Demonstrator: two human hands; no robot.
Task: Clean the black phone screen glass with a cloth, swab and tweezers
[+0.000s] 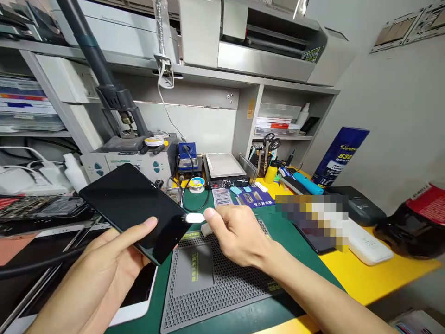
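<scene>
My left hand (114,253) grips a black smartphone (135,204) from below, its thumb lying on the dark screen. The phone is tilted above the bench. With closed fingers, my right hand (239,232) holds a small white rounded piece (195,218). Its dark, rough-looking tip meets the phone's short right edge; whether it is a brush or a plug I cannot tell. Most of the white piece's other end is hidden in my fingers. Under my hands lies a grey perforated work mat (222,287) on a green mat (306,273).
Phones and a white-framed tablet (139,311) lie at left. Behind stand a grey rework station (128,160), a solder spool (196,184) and a heating plate (225,169). At right are a blue spray can (339,157), a white power bank (368,246) and a dark drink bottle (413,222).
</scene>
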